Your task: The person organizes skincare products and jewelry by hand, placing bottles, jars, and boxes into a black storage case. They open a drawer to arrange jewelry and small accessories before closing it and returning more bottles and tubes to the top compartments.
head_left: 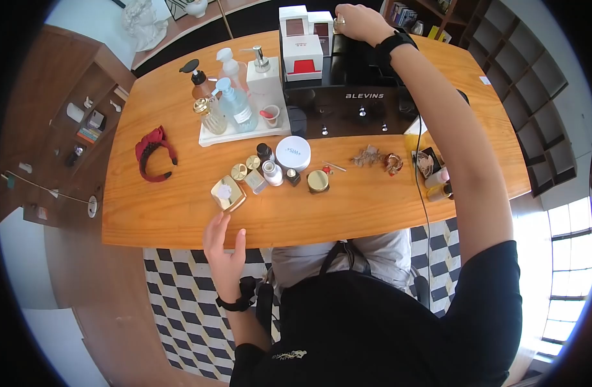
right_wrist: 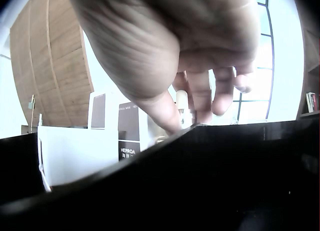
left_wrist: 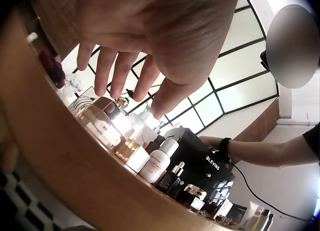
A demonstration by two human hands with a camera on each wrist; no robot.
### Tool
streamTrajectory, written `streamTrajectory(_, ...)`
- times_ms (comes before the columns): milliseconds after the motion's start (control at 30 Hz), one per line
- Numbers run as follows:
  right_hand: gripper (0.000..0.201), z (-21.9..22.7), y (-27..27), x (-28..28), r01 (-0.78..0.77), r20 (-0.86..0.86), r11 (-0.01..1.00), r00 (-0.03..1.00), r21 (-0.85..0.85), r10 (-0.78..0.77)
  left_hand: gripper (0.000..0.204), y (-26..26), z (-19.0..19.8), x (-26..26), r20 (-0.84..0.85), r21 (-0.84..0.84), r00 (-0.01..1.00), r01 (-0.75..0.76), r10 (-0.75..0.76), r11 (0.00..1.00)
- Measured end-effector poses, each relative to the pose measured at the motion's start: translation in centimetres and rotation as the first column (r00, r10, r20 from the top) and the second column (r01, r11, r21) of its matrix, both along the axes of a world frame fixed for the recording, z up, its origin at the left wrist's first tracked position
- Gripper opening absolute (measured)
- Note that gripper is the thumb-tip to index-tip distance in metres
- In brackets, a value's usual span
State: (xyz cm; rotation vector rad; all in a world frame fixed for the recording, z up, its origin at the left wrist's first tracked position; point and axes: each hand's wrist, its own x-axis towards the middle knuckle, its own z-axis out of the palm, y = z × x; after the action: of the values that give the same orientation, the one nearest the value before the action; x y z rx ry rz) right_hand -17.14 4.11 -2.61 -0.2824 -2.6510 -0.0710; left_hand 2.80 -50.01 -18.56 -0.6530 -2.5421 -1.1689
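At the back of the table, my right hand (head_left: 367, 24) reaches behind the black BLEVINS case (head_left: 347, 106). In the right wrist view its thumb and fingers curl around a small white-topped dropper bottle (right_wrist: 182, 100), whose lower part is hidden. Nearby stand white boxes with dark and red panels (head_left: 303, 58). My left hand (head_left: 225, 258) hovers at the table's front edge, fingers spread and holding nothing. Just beyond its fingertips sits a gold square-shaped jar (head_left: 228, 193). Also close are a white bottle (left_wrist: 159, 161) and a dark dropper bottle (left_wrist: 170, 178).
Pump bottles (head_left: 236, 106) stand on a white tray (head_left: 244, 134) left of the case. A round white jar (head_left: 293, 153) and a gold-lidded jar (head_left: 318, 181) lie in front. A red headband (head_left: 155, 155) is at left, hair clips (head_left: 392, 164) at right. A cable (head_left: 425, 206) hangs over the front edge.
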Motion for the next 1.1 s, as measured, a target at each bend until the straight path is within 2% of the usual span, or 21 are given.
streamTrajectory(33, 0.027, 0.3, -0.4, 0.5, 0.0, 0.002, 1.0, 1.0, -0.003, 0.0, 0.039, 0.0, 0.0, -0.1, 0.002, -0.003, 1.0, 0.0, 0.0, 1.0)
streamTrajectory(100, 0.043, 1.9, -1.9, 2.6, 0.007, 0.033, 0.99, 0.999, -0.144, -0.002, 0.038, 0.0, -0.1, -0.2, -0.005, 0.004, 1.0, 0.014, -0.014, 1.0)
streamTrajectory(133, 0.043, 2.3, -2.1, 3.0, 0.003, 0.037, 0.989, 0.999, -0.148, 0.002, 0.038, -0.1, -0.1, -0.2, 0.0, 0.0, 1.0, 0.01, -0.01, 1.0)
streamTrajectory(200, 0.039, 2.9, -2.2, 3.7, -0.147, -0.222, 0.985, 0.961, 0.09, 0.164, 0.036, -0.2, 0.0, -0.4, -0.001, 0.014, 1.0, 0.006, -0.006, 1.0)
streamTrajectory(233, 0.043, 4.8, -4.8, 5.9, -0.171, -0.243, 0.983, 0.953, 0.064, 0.181, 0.036, -0.2, 0.2, -0.6, 0.005, 0.011, 1.0, -0.004, 0.004, 1.0)
streamTrajectory(300, 0.044, 6.6, -8.3, 8.9, -0.309, -0.315, 0.938, 0.885, 0.157, 0.344, 0.036, -0.3, 0.6, -1.1, -0.022, -0.014, 1.0, -0.007, 0.006, 1.0)
streamTrajectory(333, 0.046, 7.9, -10.8, 11.2, -0.335, -0.258, 0.934, 0.898, 0.122, 0.355, 0.036, -0.3, 0.6, -1.4, -0.018, -0.016, 1.0, -0.012, 0.012, 1.0)
streamTrajectory(367, 0.037, 7.6, -12.3, 12.3, -0.444, -0.332, 0.874, 0.808, 0.197, 0.486, 0.039, -0.3, 0.6, -1.8, -0.027, -0.045, 1.0, -0.016, 0.015, 0.999)
streamTrajectory(400, 0.028, 5.8, -13.1, 12.8, -0.54, -0.328, 0.831, 0.767, 0.134, 0.551, 0.041, -0.1, 0.7, -2.2, -0.036, -0.073, 0.999, -0.02, 0.017, 0.997)
streamTrajectory(433, 0.029, 5.6, -15.5, 14.6, -0.515, -0.263, 0.845, 0.803, 0.145, 0.534, 0.041, 0.1, 0.7, -2.5, -0.033, -0.073, 0.999, -0.023, 0.021, 0.997)
streamTrajectory(467, 0.031, 4.8, -16.9, 15.8, -0.554, -0.137, 0.829, 0.818, 0.075, 0.558, 0.047, 0.3, 0.9, -2.9, -0.04, -0.097, 0.999, -0.017, 0.013, 0.995)
streamTrajectory(500, 0.034, 4.3, -18.3, 17.1, -0.609, -0.009, 0.793, 0.793, 0.016, 0.609, 0.053, 0.5, 1.1, -3.2, -0.047, -0.123, 0.999, -0.01, 0.004, 0.992)
streamTrajectory(533, 0.034, 2.6, -18.6, 18.0, -0.664, 0.006, 0.744, 0.746, -0.067, 0.666, 0.053, 0.7, 1.4, -3.5, -0.048, -0.126, 0.999, -0.011, 0.005, 0.992)
streamTrajectory(600, 0.032, 0.0, -19.3, 19.4, -0.669, 0.133, 0.716, 0.706, -0.197, 0.696, 0.061, 1.1, 1.8, -3.9, -0.034, -0.167, 0.999, 0.015, -0.021, 0.986)
streamTrajectory(733, 0.032, -7.0, -19.1, 20.7, -0.594, 0.222, 0.739, 0.711, -0.318, 0.667, 0.065, 1.2, 1.6, -4.2, -0.016, -0.187, 1.0, 0.015, -0.018, 0.982)
streamTrajectory(833, 0.035, -10.3, -19.7, 22.4, -0.447, 0.255, 0.804, 0.787, -0.393, 0.562, 0.066, 1.3, 1.3, -4.3, -0.019, -0.186, 1.0, 0.018, -0.022, 0.982)
streamTrajectory(967, 0.038, -13.4, -20.8, 24.0, -0.377, 0.205, 0.815, 0.841, -0.441, 0.5, 0.067, 1.8, 0.9, -3.9, 0.007, -0.138, 1.0, 0.026, -0.025, 0.99)
streamTrajectory(1033, 0.041, -13.8, -21.3, 24.5, -0.291, 0.093, 0.755, 0.903, -0.588, 0.42, 0.068, 2.0, 0.9, -3.8, 0.026, -0.101, 0.999, 0.031, -0.028, 0.994)
streamTrajectory(1100, 0.041, -15.0, -21.1, 24.4, -0.279, 0.056, 0.723, 0.914, -0.631, 0.402, 0.071, 2.0, 0.5, -3.9, 0.049, -0.102, 0.998, 0.044, -0.04, 0.994)
